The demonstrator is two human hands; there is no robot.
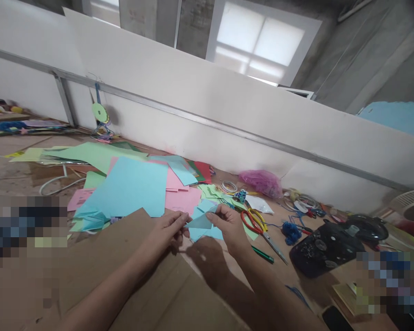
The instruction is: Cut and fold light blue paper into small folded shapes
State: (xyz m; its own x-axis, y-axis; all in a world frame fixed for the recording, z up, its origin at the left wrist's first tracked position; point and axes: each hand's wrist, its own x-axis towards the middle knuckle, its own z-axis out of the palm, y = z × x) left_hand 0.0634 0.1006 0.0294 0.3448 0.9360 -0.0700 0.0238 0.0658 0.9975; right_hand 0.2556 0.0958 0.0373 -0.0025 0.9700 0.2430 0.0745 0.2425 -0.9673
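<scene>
A small folded piece of light blue paper (pixel 200 221) is held up between my two hands, above the table. Its left corner is pinched by the closed fingers of my left hand (pixel 172 227). At its right end, my right hand (pixel 229 225) grips it between thumb and forefinger. More light blue paper pieces (pixel 214 233) lie just under and behind it. Close to my right hand rest orange-handled scissors (pixel 251 222) and a yellow-handled pair (pixel 258 216). A green pen (pixel 263 254) lies below them, partly behind my right forearm.
A large light blue sheet (pixel 138 184) lies over pink and green sheets at the left. Brown cardboard (pixel 100 262) is under my left arm. A black container (pixel 326 248), blue yarn (pixel 291 233) and a pink plastic bag (pixel 261 183) are to the right. A white partition (pixel 179 115) bounds the table's back.
</scene>
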